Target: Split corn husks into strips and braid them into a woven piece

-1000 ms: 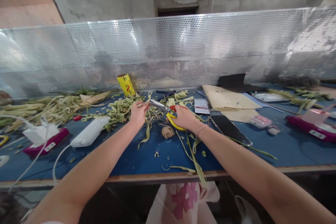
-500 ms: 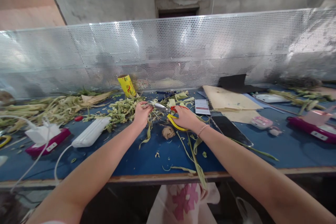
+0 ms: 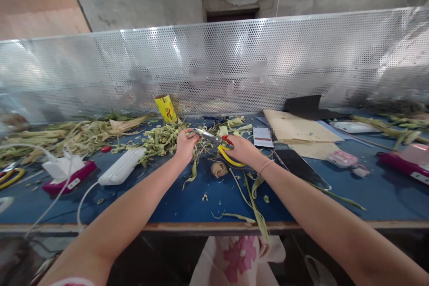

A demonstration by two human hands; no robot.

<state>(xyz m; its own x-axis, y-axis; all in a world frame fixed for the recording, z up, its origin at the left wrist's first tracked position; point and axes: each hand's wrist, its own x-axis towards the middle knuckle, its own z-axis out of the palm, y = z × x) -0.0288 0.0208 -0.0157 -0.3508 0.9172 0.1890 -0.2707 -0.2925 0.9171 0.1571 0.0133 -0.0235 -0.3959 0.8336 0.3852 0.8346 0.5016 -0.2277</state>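
Note:
My right hand is wrapped round scissors with yellow and red handles, its blades pointing left. Just left of the blades, my left hand is closed with its fingertips pinched together at the blade tips; what it holds is too small to make out. Pale green plant scraps lie beside and behind my left hand. Below the scissors a round brown ball rests on the blue table, with long dry strips to its right.
A yellow can stands by the perforated metal screen. At left are a white power bank, a purple power strip and a husk pile. At right lie a black phone, brown paper and a pink case.
The whole view has shifted slightly, so things appear a little further right. The scissor blades look more closed together than before. Both hands keep nearly the same places over the table.

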